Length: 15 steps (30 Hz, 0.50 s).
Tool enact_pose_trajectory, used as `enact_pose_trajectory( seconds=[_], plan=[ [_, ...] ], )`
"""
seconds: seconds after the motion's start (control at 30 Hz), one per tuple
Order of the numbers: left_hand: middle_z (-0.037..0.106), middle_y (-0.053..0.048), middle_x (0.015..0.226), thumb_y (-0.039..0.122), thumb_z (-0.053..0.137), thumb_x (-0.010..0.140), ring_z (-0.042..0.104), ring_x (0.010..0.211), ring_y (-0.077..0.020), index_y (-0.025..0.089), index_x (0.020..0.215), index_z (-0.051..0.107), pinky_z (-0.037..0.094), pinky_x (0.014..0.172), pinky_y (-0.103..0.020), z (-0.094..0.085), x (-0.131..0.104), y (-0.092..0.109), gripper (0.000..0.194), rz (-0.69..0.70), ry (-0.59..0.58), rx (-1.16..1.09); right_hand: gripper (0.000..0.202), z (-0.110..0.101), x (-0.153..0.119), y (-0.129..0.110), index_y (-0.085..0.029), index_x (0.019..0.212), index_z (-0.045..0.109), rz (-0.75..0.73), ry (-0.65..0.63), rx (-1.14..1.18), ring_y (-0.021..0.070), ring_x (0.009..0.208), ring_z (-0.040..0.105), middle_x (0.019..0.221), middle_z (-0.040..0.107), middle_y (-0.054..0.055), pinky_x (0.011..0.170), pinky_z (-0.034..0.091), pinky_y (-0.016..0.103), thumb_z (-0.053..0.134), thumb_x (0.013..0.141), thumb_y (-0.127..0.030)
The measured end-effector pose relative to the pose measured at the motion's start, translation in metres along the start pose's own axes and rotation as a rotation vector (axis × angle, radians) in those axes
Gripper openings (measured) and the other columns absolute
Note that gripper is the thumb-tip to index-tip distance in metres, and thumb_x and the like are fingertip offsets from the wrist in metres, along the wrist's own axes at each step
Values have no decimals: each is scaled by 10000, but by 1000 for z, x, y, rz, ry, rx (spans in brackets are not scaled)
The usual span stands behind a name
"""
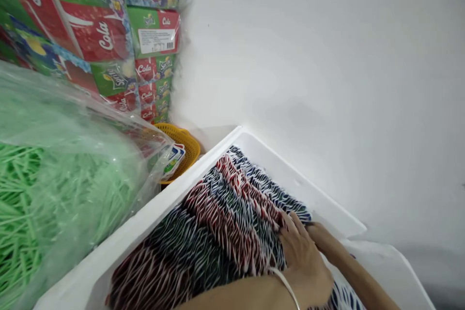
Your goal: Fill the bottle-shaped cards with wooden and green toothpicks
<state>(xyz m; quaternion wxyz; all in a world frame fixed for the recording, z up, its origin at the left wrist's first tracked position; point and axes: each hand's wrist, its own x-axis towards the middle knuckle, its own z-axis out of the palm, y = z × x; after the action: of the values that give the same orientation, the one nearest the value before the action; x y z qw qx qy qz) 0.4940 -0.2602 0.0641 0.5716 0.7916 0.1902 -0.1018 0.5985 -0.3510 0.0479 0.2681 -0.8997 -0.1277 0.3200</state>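
Note:
Rows of thin, tightly packed pieces [225,223] with white edges, coloured red, green and dark blue, fill a white foam box [301,179]. What exactly these pieces are I cannot make out. Across the right part of the rows lies my left hand [305,256], its fingers stretched forward and touching the tops of the pieces; a white band circles the wrist. My right hand [315,232] reaches in from the lower right, beside the box's right wall. Its fingers are hidden behind my left hand.
At the left a clear plastic bag [119,155] holds many light green sticks [22,218]. Behind it stand wrapped red and green cartons [156,70] marked Cola and Sprite. A yellow basket [192,147] with white-edged cards sits by the box. A white wall [327,58] rises behind.

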Motion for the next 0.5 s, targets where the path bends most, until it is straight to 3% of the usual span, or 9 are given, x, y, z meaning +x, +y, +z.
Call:
enact_pose_trajectory(
  seconds=[0.1,0.2,0.33,0.5],
  plan=[
    [190,-142,1516,15,399,831,160,1402,-288,11,1428,254,175,1161,-433,14,-4,-9,614,272,31,95,491,-5,-4,1,-182,1011,665,103,9,105,254,771,678,875,710,97,656,529,347,376,881,-556],
    [334,-185,1456,123,604,769,176,1397,-264,-23,1366,386,96,1176,-348,27,2,-23,653,542,3,242,688,-2,-2,-7,-179,1080,633,253,1,361,259,747,683,834,714,114,707,523,373,198,859,-664],
    [436,-153,1396,223,809,590,250,1371,-304,91,1318,514,56,1174,-371,32,13,-41,797,577,20,298,747,10,14,-25,-208,1144,583,406,54,455,253,759,663,914,711,117,733,502,391,220,801,-764],
    [428,-148,1406,386,734,688,195,1388,-288,92,1334,497,55,1172,-396,23,16,-54,749,568,15,299,792,20,27,-33,-201,1126,578,479,117,432,267,785,645,965,702,145,700,495,411,183,782,-796]
  ],
)
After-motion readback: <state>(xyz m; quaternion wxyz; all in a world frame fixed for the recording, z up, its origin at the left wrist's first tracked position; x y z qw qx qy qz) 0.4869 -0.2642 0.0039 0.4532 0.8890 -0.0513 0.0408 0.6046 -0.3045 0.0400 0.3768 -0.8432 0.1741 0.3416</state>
